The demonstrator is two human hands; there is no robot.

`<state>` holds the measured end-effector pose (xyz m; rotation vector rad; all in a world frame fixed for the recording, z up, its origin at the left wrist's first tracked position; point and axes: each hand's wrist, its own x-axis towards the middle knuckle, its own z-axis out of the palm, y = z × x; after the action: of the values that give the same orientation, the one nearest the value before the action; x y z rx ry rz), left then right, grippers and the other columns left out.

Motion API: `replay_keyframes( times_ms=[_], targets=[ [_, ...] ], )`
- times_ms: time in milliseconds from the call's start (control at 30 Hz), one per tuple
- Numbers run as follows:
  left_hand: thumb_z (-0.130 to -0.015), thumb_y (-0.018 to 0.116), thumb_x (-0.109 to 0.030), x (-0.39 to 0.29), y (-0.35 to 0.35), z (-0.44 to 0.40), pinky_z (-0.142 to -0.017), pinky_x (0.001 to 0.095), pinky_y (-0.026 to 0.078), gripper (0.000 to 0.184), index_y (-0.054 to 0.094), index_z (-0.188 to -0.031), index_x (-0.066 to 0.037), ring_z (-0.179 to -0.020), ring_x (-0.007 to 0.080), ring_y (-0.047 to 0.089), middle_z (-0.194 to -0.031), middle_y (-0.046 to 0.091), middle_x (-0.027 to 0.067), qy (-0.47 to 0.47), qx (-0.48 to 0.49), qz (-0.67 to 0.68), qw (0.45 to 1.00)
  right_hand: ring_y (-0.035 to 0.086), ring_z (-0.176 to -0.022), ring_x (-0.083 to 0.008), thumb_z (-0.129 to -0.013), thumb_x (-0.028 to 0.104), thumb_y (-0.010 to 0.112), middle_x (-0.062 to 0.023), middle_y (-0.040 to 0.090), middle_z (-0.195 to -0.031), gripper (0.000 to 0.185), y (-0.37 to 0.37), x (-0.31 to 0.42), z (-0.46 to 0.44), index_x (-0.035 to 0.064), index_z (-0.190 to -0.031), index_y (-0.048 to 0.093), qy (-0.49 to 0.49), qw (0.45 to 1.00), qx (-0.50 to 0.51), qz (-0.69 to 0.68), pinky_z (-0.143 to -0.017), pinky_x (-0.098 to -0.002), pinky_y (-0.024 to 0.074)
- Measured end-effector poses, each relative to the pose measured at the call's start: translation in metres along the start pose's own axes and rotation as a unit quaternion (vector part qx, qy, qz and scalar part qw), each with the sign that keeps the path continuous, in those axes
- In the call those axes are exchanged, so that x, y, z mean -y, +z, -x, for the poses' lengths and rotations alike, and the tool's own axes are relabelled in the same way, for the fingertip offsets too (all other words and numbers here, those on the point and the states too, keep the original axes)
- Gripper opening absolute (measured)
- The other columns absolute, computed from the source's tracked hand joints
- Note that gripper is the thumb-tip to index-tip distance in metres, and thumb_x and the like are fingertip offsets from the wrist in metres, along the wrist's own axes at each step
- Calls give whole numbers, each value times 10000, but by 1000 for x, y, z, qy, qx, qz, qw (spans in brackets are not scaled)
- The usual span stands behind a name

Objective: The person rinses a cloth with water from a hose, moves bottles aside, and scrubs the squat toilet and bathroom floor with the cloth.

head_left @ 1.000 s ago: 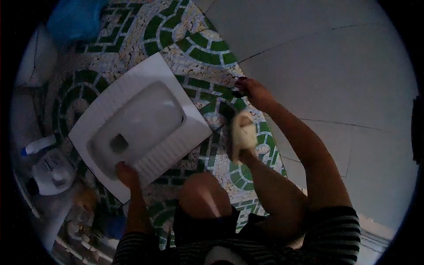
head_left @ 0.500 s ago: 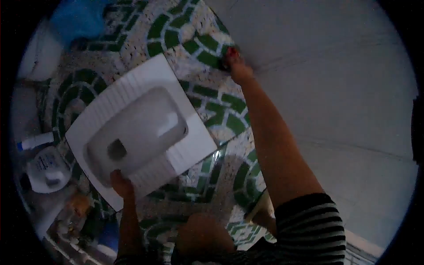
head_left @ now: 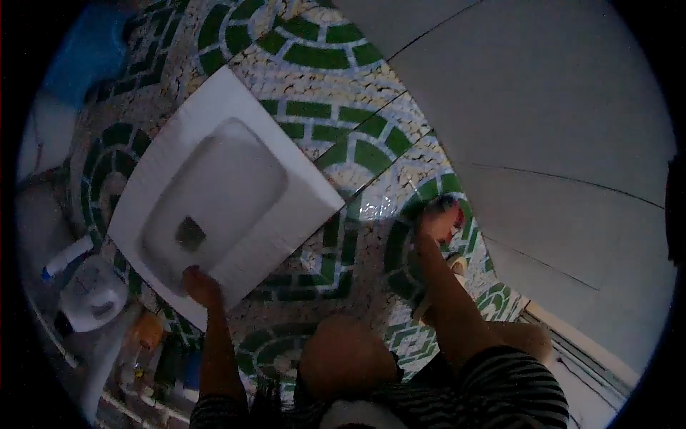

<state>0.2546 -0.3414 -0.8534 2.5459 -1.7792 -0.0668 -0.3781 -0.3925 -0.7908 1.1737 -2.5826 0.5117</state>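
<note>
A white squat toilet (head_left: 314, 200) is set into the green-and-cream patterned floor, with a dark drain hole in its basin. My left hand (head_left: 202, 287) is at the toilet's near left rim; its fingers are too dim to tell apart. On the right, my right hand (head_left: 431, 227) is low over the floor tiles near the grey wall. It is closed around a small red and dark object (head_left: 456, 213), blurred and partly covered by the fingers, so its kind is unclear.
A grey wall (head_left: 557, 129) rises along the right. At left are a white jug-like bottle (head_left: 93, 297), a white bottle with a blue cap (head_left: 69, 256) and an orange item (head_left: 148, 330). Something blue (head_left: 86, 53) is at upper left. My sandalled foot (head_left: 457, 266) is beside my right forearm.
My right hand has come back along the wall's base, toward my body and rightward, with the red and dark object. My left hand stays at the toilet rim. The view has shifted slightly.
</note>
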Motion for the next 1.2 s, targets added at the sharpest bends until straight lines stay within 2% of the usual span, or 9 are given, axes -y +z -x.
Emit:
replay_keyframes(
  times_ms=[100, 133, 233, 333, 533, 700, 900, 1000, 1200],
  targets=[
    [-840, 414, -71, 3, 1, -11, -763, 417, 413, 177, 545, -936, -3, -846, 333, 512, -907, 549, 145, -34, 48, 45, 997, 492, -1112, -356, -723, 59, 521, -180, 541, -1179, 473, 2, 175, -37, 5, -1193, 502, -70, 969, -3, -236, -954, -433, 377],
    [-836, 418, -67, 1, -1, -12, -767, 416, 414, 175, 546, -936, -3, -849, 333, 512, -907, 549, 145, -28, 41, 45, 998, 517, -1064, -367, -702, 15, 502, -179, 551, -1147, 458, 34, 209, -53, 0, -1160, 519, -178, 975, -69, -111, -932, -434, 396],
    [-834, 425, -60, -32, -34, -13, -776, 411, 415, 174, 551, -937, -1, -855, 333, 516, -910, 554, 151, 61, -48, -46, 996, 513, -1065, -377, -713, -6, 493, -210, 532, -1163, 497, 41, 331, -88, 14, -1208, 467, -271, 902, 104, -320, -907, -423, 423],
    [-843, 424, -67, -77, -80, -22, -772, 399, 420, 176, 562, -930, 0, -846, 334, 524, -892, 562, 158, -49, -19, 252, 966, 511, -1079, -357, -728, 56, 563, -172, 468, -1268, 557, 43, 389, -85, 131, -1268, 447, -320, 857, 323, -241, -917, -423, 416],
    [-859, 432, -91, -19, -15, -13, -741, 391, 428, 177, 581, -893, -1, -807, 332, 533, -861, 572, 161, -6, -47, 119, 992, 390, -1238, -303, -729, 54, 577, -120, 373, -1382, 683, -8, 266, -11, 211, -1364, 380, -345, 888, 225, -206, -1039, -461, 280],
    [-855, 454, -103, -65, -68, -21, -740, 390, 432, 173, 587, -908, -6, -812, 334, 540, -882, 582, 163, -9, 7, 126, 992, 332, -1283, -349, -775, 37, 542, -152, 327, -1409, 627, -119, 71, 126, 117, -1369, 358, -303, 876, 361, -100, -1043, -473, 275],
    [-862, 446, -104, -9, 5, -4, -752, 373, 444, 189, 586, -937, -2, -841, 319, 556, -921, 583, 156, 14, -15, -25, 999, 338, -1266, -373, -740, 31, 553, -172, 320, -1407, 622, -121, 81, 114, 68, -1337, 379, -278, 873, 390, -98, -1050, -451, 274],
    [-871, 428, -110, 25, 31, -9, -768, 380, 442, 209, 580, -962, 2, -871, 305, 556, -960, 576, 149, 45, -12, -16, 999, 350, -1255, -363, -698, 28, 580, -176, 333, -1398, 676, -72, 119, 54, 73, -1340, 371, -254, 926, 248, -133, -1052, -438, 275],
    [-901, 388, -115, -83, -85, -24, -768, 395, 445, 221, 561, -970, 5, -887, 299, 553, -984, 565, 152, -7, 32, 34, 999, 351, -1258, -345, -685, 23, 578, -170, 359, -1377, 693, -21, 138, -48, 105, -1341, 372, -275, 928, 162, -195, -1057, -430, 270]
  ],
)
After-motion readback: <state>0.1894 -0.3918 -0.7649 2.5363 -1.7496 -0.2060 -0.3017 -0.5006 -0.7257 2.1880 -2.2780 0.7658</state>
